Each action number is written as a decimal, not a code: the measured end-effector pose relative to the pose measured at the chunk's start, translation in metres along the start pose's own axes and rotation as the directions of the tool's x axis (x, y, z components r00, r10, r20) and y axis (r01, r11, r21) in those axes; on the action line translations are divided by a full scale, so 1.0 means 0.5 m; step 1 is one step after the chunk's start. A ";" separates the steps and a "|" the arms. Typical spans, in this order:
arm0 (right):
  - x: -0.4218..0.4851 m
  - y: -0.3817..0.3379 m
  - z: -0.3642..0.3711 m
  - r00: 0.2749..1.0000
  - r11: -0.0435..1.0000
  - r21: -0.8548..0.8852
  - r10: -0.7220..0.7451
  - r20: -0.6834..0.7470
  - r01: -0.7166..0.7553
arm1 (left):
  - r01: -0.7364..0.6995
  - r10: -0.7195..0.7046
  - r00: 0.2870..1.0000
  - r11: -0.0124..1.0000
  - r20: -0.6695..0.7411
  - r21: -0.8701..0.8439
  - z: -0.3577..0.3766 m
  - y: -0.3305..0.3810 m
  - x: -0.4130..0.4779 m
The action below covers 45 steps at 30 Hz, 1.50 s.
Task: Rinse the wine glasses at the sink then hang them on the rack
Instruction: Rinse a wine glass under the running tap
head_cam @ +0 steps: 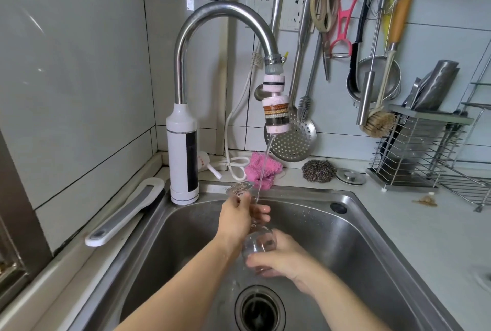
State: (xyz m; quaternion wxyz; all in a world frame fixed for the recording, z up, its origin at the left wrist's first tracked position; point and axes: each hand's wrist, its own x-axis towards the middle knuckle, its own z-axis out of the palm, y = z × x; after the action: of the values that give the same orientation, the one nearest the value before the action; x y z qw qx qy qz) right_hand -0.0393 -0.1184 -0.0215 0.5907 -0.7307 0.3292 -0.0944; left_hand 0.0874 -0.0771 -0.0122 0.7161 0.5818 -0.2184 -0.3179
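A clear wine glass [256, 243] lies tilted over the steel sink [353, 240], its foot toward the tap and its bowl toward me. My left hand [236, 219] grips the stem just below the foot. My right hand [279, 256] is curled round the bowl. A thin stream of water runs from the tap's filter head [276, 112] down onto the stem between my hands. No hanging rack for glasses is in view.
The white-bodied tap [183, 150] stands at the sink's back left. A pink cloth [261, 168], a steel scourer [318, 170] and a sink plug [350, 176] lie behind the sink. Utensils hang on the wall rail. A wire knife and dish rack [419, 144] stands at right. The drain [260, 309] sits below my hands.
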 end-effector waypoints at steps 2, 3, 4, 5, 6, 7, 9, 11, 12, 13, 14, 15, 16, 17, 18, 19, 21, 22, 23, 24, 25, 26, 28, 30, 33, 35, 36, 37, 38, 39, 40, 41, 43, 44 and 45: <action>0.005 0.002 0.004 0.989 0.996 -0.044 -0.076 -0.126 0.071 | 0.014 -0.019 0.997 0.998 0.078 0.065 0.006 -0.004 -0.006; 0.008 0.001 0.003 0.976 0.994 -0.063 -0.103 -0.191 0.093 | 0.029 -0.042 0.992 0.993 0.122 0.111 0.011 -0.008 -0.010; 0.012 0.003 0.000 0.966 0.992 -0.074 -0.113 -0.232 0.098 | 0.041 -0.065 0.986 0.988 0.155 0.152 0.015 -0.012 -0.012; 0.014 0.005 -0.005 0.962 0.993 -0.079 -0.108 -0.251 0.090 | 0.047 -0.080 0.981 0.982 0.178 0.182 0.018 -0.014 -0.014; 0.015 0.008 -0.010 0.964 0.993 -0.096 -0.087 -0.250 0.065 | 0.042 -0.081 0.978 0.979 0.190 0.201 0.019 -0.016 -0.015; 0.014 0.011 -0.013 0.972 0.991 -0.132 -0.065 -0.227 0.035 | 0.026 -0.067 0.980 0.977 0.187 0.214 0.019 -0.016 -0.015; 0.011 0.017 -0.011 0.992 0.971 -0.240 -0.022 -0.122 -0.008 | -0.017 -0.013 0.992 0.971 0.127 0.237 0.016 -0.016 -0.013; 0.010 0.016 -0.001 0.999 0.959 -0.284 -0.020 -0.042 0.007 | -0.028 0.013 0.998 0.975 0.068 0.220 0.014 -0.013 -0.011; 0.011 0.013 0.004 0.997 0.962 -0.271 -0.048 -0.057 0.031 | -0.016 0.002 0.998 0.979 0.069 0.205 0.013 -0.012 -0.011; 0.014 0.010 0.007 0.990 0.961 -0.273 -0.081 -0.118 0.046 | 0.005 -0.023 0.996 0.980 0.090 0.199 0.012 -0.011 -0.010; 0.019 0.008 0.007 0.973 0.954 -0.296 -0.107 -0.203 0.043 | 0.030 -0.056 0.991 0.978 0.123 0.207 0.012 -0.011 -0.010; 0.021 0.004 0.006 0.950 0.947 -0.321 -0.120 -0.287 0.023 | 0.050 -0.087 0.982 0.974 0.165 0.219 0.012 -0.011 -0.012; 0.020 0.002 0.003 0.932 0.945 -0.326 -0.125 -0.339 0.008 | 0.060 -0.107 0.973 0.973 0.205 0.224 0.012 -0.013 -0.015; 0.020 0.005 -0.001 0.928 0.947 -0.321 -0.124 -0.352 0.005 | 0.056 -0.112 0.966 0.971 0.232 0.234 0.012 -0.016 -0.018; 0.019 0.008 -0.005 0.938 0.948 -0.317 -0.116 -0.327 0.007 | 0.040 -0.102 0.967 0.965 0.233 0.258 0.013 -0.019 -0.017; 0.016 0.011 -0.009 0.958 0.950 -0.311 -0.098 -0.268 0.010 | 0.023 -0.086 0.973 0.959 0.215 0.281 0.014 -0.021 -0.014; 0.011 0.017 -0.007 0.996 0.957 -0.289 -0.043 -0.075 0.020 | 0.014 -0.053 0.986 0.970 0.157 0.242 0.016 -0.023 -0.012; 0.008 0.018 -0.002 1.000 0.959 -0.284 -0.009 0.008 0.011 | 0.013 -0.038 0.991 0.981 0.127 0.194 0.016 -0.021 -0.011; 0.007 0.019 0.003 0.999 0.956 -0.292 0.012 0.037 0.000 | 0.002 -0.020 0.995 0.984 0.100 0.176 0.014 -0.019 -0.009; 0.010 0.019 0.008 1.000 0.956 -0.292 0.005 0.016 0.000 | -0.019 0.003 0.996 0.981 0.086 0.195 0.010 -0.018 -0.006; 0.014 0.016 0.010 0.999 0.955 -0.296 -0.024 -0.041 0.011 | -0.038 0.016 0.995 0.971 0.094 0.234 0.007 -0.021 -0.002; 0.016 0.012 0.011 0.992 0.952 -0.304 -0.067 -0.108 0.031 | -0.043 0.008 0.992 0.960 0.127 0.278 0.005 -0.027 0.003; 0.016 0.004 0.007 0.969 0.953 -0.300 -0.108 -0.220 0.038 | -0.006 -0.067 0.976 0.943 0.208 0.333 0.006 -0.038 0.003; 0.011 0.003 -0.002 0.971 0.958 -0.286 -0.090 -0.224 0.023 | 0.010 -0.105 0.966 0.928 0.235 0.374 0.006 -0.048 0.006; 0.001 0.012 -0.003 0.999 0.955 -0.295 0.004 -0.046 -0.017 | 0.019 -0.082 0.983 0.936 0.163 0.351 0.009 -0.055 0.010; -0.006 0.011 0.007 0.997 0.943 -0.332 0.058 0.057 -0.036 | 0.063 -0.073 0.997 0.972 0.038 0.228 0.007 -0.046 0.013; -0.007 0.010 0.011 0.996 0.944 -0.328 0.056 0.070 -0.030 | 0.058 -0.059 0.998 0.979 -0.002 0.195 0.006 -0.041 0.014; -0.006 0.008 0.014 0.998 0.952 -0.306 0.034 0.057 -0.015 | 0.036 -0.035 0.999 0.975 -0.010 0.217 0.004 -0.039 0.016; -0.004 0.006 0.014 1.000 0.957 -0.289 0.000 0.011 0.003 | 0.007 -0.012 1.000 0.961 0.016 0.275 0.001 -0.039 0.017; -0.002 0.004 0.013 0.998 0.959 -0.284 -0.034 -0.053 0.017 | -0.020 -0.005 0.997 0.937 0.071 0.349 0.000 -0.043 0.016; -0.001 0.002 0.010 0.991 0.959 -0.282 -0.054 -0.119 0.018 | -0.034 -0.024 0.991 0.909 0.131 0.416 0.000 -0.048 0.011; -0.002 0.000 0.006 0.985 0.963 -0.270 -0.055 -0.166 0.008 | -0.029 -0.057 0.983 0.892 0.176 0.451 0.002 -0.051 0.006; -0.003 0.001 0.001 0.984 0.973 -0.232 -0.027 -0.173 -0.014 | -0.035 -0.061 0.980 0.881 0.187 0.472 0.008 -0.051 0.004; -0.004 0.002 0.000 0.989 0.974 -0.227 -0.014 -0.146 -0.019 | -0.049 -0.030 0.986 0.890 0.166 0.453 0.010 -0.048 0.005; -0.004 0.003 0.001 0.994 0.972 -0.232 -0.005 -0.105 -0.020 | -0.045 -0.002 0.993 0.919 0.119 0.391 0.012 -0.043 0.005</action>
State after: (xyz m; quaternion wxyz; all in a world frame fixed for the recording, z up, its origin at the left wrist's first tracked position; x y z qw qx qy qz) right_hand -0.0411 -0.1169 -0.0222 0.4830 -0.7876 0.3715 -0.0912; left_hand 0.0809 -0.0857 -0.0320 0.5742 0.6915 -0.3259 -0.2931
